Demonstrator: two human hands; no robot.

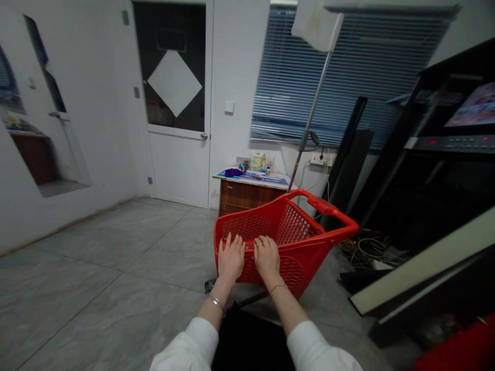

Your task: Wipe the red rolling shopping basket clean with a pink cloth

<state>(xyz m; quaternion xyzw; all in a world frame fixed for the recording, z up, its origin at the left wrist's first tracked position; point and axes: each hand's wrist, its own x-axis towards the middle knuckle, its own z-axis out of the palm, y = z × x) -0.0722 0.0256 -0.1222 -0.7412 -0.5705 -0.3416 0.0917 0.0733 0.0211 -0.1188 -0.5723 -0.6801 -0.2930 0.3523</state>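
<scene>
Your red shopping cart (pixel 299 251) is right under both hands, standing on the floor, its basket opening just past your fingertips. Left hand (pixel 231 257): flat-ish over the near side of the basket, fingers stretched forward and slightly apart, not wrapped round anything. Right hand (pixel 266 258): just beside it on the same side, fingers bent over the edge; can't tell if it's closed tight on the rim. Cart handle (pixel 328 207) sits beyond and to the right of your right hand.

Surface below your hands: grey floor (pixel 96 293), jointed in large slabs. Ahead of your hands, past the cart: wooden drawer cabinet (pixel 251 195), with a purple item (pixel 233 172) and small bottles on top. Ahead and left: white door (pixel 178 165) with a diamond-shaped white sheet (pixel 176 82) on its dark pane. Ahead and right: window blinds (pixel 278 87), metal pole (pixel 317 87) in front. Right of your right hand: tangled cables (pixel 371 248) and a long pale board (pixel 429 263), leaning at a slant.
</scene>
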